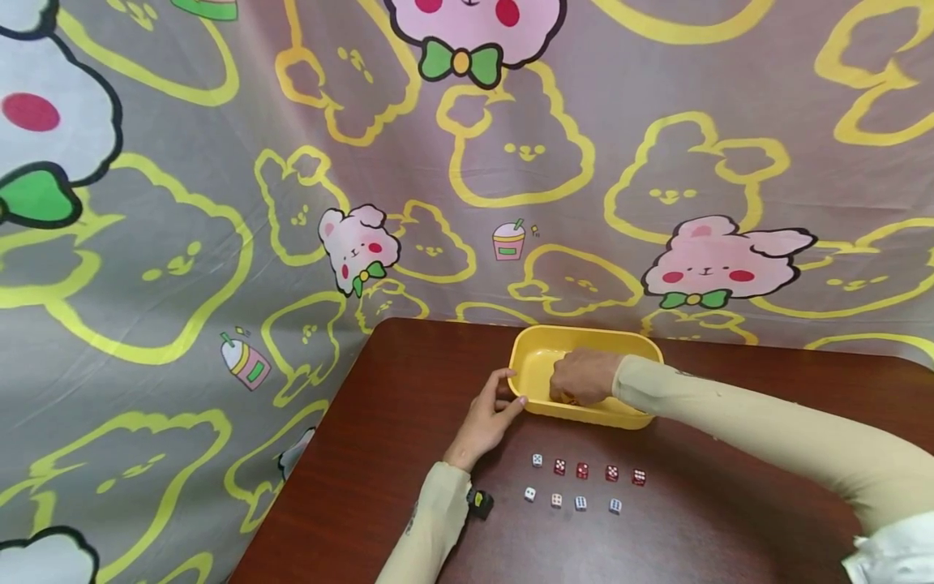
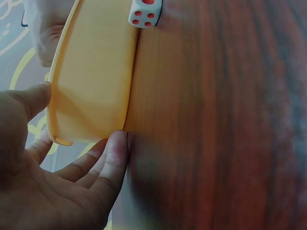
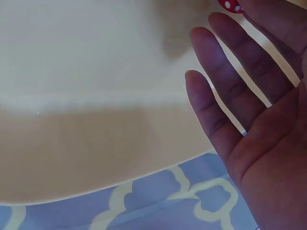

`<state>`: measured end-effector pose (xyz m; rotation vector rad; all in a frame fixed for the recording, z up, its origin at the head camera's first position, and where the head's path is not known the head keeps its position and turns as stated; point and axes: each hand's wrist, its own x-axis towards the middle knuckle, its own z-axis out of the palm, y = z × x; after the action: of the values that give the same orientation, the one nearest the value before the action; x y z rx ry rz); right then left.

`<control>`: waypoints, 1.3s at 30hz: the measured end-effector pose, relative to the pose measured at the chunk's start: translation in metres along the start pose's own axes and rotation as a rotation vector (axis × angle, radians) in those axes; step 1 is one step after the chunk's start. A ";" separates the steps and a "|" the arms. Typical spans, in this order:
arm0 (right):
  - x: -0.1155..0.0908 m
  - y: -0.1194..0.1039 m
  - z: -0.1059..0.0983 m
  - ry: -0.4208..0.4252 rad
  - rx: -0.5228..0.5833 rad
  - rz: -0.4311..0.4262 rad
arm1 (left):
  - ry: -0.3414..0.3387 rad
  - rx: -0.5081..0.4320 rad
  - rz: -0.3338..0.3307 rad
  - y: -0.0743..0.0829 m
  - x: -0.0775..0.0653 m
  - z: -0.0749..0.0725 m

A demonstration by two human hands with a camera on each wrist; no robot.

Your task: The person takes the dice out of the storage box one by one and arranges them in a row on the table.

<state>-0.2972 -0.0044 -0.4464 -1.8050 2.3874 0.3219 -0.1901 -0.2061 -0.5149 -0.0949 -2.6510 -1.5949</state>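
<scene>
A yellow plastic bin (image 1: 584, 414) stands at the back of the table. At its left end my left hand (image 1: 481, 420) holds the corner; in the left wrist view the thumb (image 2: 38, 99) lies at the rim and the fingers reach round the wall. My right hand (image 1: 589, 375) is down inside the bin. Over the bin floor, the right wrist view shows its thumb and forefinger pinching a red die (image 3: 231, 5) with white dots, partly cut off by the frame, while the other fingers (image 3: 206, 103) stay extended.
In front of the bin, several red dice (image 1: 611, 473) and white dice (image 1: 557, 500) form two rows on the dark wooden table (image 1: 430, 365). A white die (image 2: 145, 13) sits close to the bin's wall in the left wrist view. Patterned cloth (image 1: 576, 219) hangs behind.
</scene>
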 end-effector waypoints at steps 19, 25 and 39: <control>0.001 0.003 0.008 0.056 -0.030 -0.004 | -0.002 -0.005 -0.005 -0.001 0.001 0.000; 0.000 0.007 0.012 0.083 -0.009 0.000 | -0.002 -0.005 -0.002 -0.003 0.001 0.000; -0.013 0.011 0.001 0.072 -0.003 0.051 | -0.002 -0.002 0.005 0.000 0.001 -0.001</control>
<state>-0.3041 0.0110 -0.4433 -1.7887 2.4861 0.2710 -0.1909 -0.2067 -0.5150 -0.1022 -2.6486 -1.5965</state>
